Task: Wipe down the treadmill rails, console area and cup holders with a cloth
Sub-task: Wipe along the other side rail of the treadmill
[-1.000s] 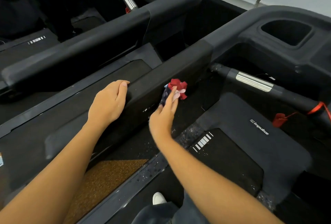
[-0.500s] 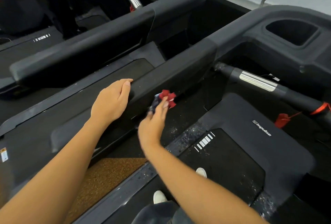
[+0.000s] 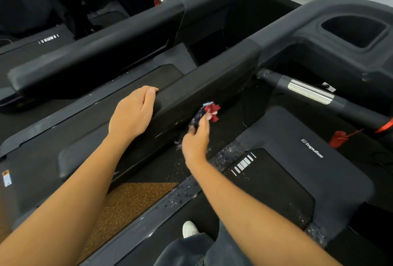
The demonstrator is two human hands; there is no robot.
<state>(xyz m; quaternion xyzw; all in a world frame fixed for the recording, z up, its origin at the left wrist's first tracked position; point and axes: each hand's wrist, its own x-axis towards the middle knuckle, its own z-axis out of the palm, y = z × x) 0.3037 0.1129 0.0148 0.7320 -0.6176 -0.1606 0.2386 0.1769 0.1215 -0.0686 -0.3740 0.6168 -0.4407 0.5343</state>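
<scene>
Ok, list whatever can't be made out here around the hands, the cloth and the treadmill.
Head view, the only one:
- Left hand: fingers hidden behind the rail they curl over.
- Cloth: bunched, partly covered by the right hand; its contact with the rail is unclear.
- Console: cut off by the top edge; only a cup holder shows.
- Sticker at the left edge: too small to read.

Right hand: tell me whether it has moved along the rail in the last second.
Yes. The right hand with the cloth slid back along the rail, away from its seam, then partway forward again.
</scene>
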